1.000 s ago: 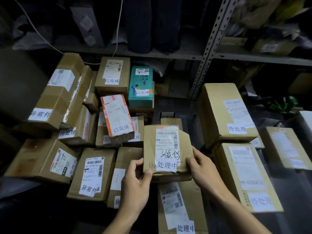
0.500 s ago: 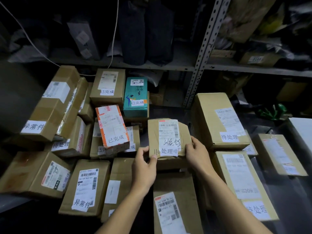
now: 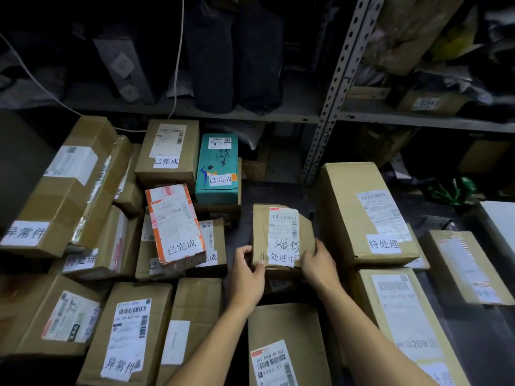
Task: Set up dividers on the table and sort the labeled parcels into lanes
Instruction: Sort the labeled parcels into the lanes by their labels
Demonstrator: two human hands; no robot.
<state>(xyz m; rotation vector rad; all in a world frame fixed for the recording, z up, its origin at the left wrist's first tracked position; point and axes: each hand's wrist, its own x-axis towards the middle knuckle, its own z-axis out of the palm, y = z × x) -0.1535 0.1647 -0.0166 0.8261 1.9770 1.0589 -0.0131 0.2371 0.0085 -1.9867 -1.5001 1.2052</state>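
The left hand (image 3: pixel 246 277) and the right hand (image 3: pixel 320 267) pinch the near corners of the small brown box (image 3: pixel 281 236) (in the middle lane, between the piles), and it could tip off the box under it if they let go crooked.

— What colours run through the pile?

— Mostly plain brown cardboard, as on the held parcel (image 3: pixel 281 236), whose white label carries black barcodes and black handwriting. One teal box (image 3: pixel 217 168) bears a white tag and an orange patch.

— Anything brighter?

— An orange-edged parcel (image 3: pixel 175 227) with a white face. A green wrapper (image 3: pixel 452 190) shows at right. The shelf frame (image 3: pixel 334 87) is grey, perforated with dark holes.
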